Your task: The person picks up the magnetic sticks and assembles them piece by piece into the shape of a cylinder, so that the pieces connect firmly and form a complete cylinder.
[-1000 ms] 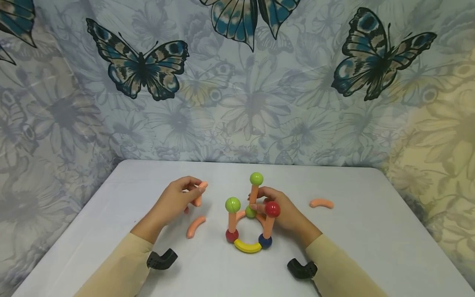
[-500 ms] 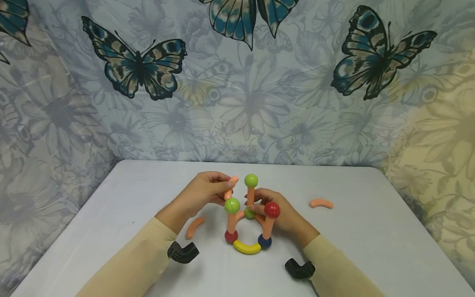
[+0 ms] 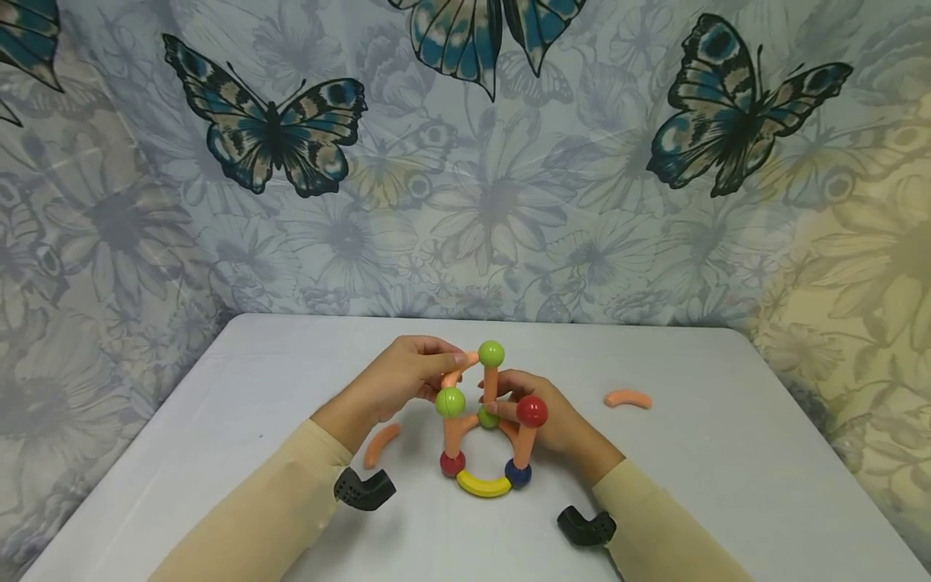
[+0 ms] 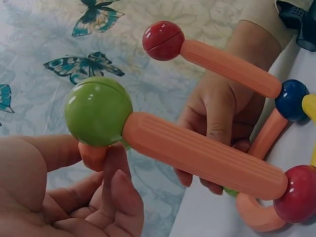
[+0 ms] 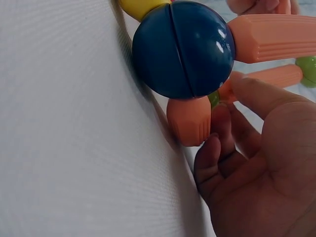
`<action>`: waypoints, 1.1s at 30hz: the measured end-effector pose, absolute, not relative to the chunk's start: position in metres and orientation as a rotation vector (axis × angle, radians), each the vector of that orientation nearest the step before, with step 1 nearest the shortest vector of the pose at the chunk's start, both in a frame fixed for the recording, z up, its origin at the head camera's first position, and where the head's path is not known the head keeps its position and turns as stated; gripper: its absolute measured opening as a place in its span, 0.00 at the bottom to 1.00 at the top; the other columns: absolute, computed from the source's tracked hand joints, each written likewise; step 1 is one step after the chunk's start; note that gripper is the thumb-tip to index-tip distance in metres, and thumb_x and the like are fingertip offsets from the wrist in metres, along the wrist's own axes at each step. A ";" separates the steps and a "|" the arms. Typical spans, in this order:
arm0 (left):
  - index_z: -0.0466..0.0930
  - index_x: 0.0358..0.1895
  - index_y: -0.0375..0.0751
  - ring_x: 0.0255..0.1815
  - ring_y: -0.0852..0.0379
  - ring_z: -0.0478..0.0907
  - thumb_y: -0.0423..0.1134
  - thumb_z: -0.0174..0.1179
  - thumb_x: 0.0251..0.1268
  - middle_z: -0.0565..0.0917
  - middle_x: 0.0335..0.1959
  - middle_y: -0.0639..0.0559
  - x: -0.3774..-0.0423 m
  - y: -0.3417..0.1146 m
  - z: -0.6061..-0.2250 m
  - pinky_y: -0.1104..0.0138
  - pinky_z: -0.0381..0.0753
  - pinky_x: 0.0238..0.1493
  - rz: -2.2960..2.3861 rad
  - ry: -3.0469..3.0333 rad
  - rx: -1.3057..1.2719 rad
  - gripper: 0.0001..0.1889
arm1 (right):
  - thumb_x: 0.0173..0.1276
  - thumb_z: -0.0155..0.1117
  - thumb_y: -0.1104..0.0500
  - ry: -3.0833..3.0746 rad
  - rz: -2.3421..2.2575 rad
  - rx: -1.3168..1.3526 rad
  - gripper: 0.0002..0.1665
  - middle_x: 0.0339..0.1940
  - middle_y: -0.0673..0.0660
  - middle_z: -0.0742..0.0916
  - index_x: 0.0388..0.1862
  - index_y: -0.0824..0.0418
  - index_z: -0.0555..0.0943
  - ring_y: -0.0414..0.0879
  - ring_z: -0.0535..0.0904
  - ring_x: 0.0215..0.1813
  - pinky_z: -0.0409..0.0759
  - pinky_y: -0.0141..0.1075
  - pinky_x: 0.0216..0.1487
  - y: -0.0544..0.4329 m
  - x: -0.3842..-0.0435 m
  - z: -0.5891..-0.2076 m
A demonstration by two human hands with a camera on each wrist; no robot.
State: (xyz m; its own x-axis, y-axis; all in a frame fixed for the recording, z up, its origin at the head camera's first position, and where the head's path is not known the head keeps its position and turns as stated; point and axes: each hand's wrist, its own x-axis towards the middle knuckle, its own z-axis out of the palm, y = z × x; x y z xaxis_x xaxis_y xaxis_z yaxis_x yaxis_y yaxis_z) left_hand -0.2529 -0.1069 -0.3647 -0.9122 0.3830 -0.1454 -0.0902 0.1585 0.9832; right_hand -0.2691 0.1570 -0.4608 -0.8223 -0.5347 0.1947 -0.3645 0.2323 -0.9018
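A toy frame of balls and orange rods stands on the table: a ring at the bottom with a yellow curved rod [image 3: 483,485], and three upright rods, topped by a front-left green ball [image 3: 450,402], a rear green ball [image 3: 490,353] and a red ball [image 3: 532,411]. My left hand [image 3: 400,376] pinches a curved orange rod [image 3: 454,377] that spans the two green top balls; in the left wrist view its end meets the nearer green ball [image 4: 98,111]. With thumb and fingers my right hand [image 3: 553,408] grips the rear upright rod [image 3: 490,386] low down, near its lower green ball.
On the white table [image 3: 691,485], one loose curved orange rod [image 3: 381,445] lies left of the frame, beneath the left forearm's side. Another curved orange rod [image 3: 629,398] lies off to the right. Butterfly-patterned cloth hangs behind the table.
My left hand has carried the curved orange rod rightward from beside the frame to the green top balls. My right hand stays on the rear upright, which now leans less.
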 end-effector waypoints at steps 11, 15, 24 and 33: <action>0.84 0.52 0.37 0.39 0.51 0.81 0.51 0.63 0.81 0.83 0.34 0.49 -0.249 -0.107 -0.370 0.59 0.80 0.42 1.721 2.054 0.271 0.18 | 0.79 0.71 0.58 2.361 -1.612 -0.809 0.19 0.52 0.52 0.89 0.65 0.62 0.85 0.55 0.83 0.52 0.84 0.43 0.49 0.158 -0.267 -0.461; 0.82 0.58 0.39 0.48 0.49 0.82 0.54 0.67 0.78 0.86 0.42 0.47 -0.243 -0.108 -0.372 0.48 0.79 0.55 1.673 2.041 0.311 0.22 | 0.79 0.72 0.59 2.376 -1.608 -0.809 0.19 0.52 0.53 0.89 0.64 0.62 0.85 0.55 0.83 0.53 0.84 0.43 0.50 0.157 -0.266 -0.461; 0.78 0.73 0.37 0.56 0.47 0.83 0.50 0.70 0.76 0.90 0.51 0.48 -0.237 -0.113 -0.369 0.43 0.75 0.63 1.659 2.094 0.404 0.30 | 0.79 0.72 0.59 2.399 -1.596 -0.813 0.18 0.53 0.53 0.89 0.64 0.63 0.85 0.55 0.83 0.55 0.84 0.42 0.52 0.157 -0.267 -0.460; 0.79 0.74 0.38 0.56 0.47 0.83 0.48 0.69 0.77 0.90 0.51 0.47 -0.236 -0.114 -0.368 0.43 0.75 0.63 1.688 2.096 0.403 0.29 | 0.79 0.72 0.60 2.386 -1.616 -0.821 0.18 0.53 0.55 0.89 0.63 0.64 0.85 0.56 0.83 0.54 0.84 0.41 0.51 0.157 -0.266 -0.460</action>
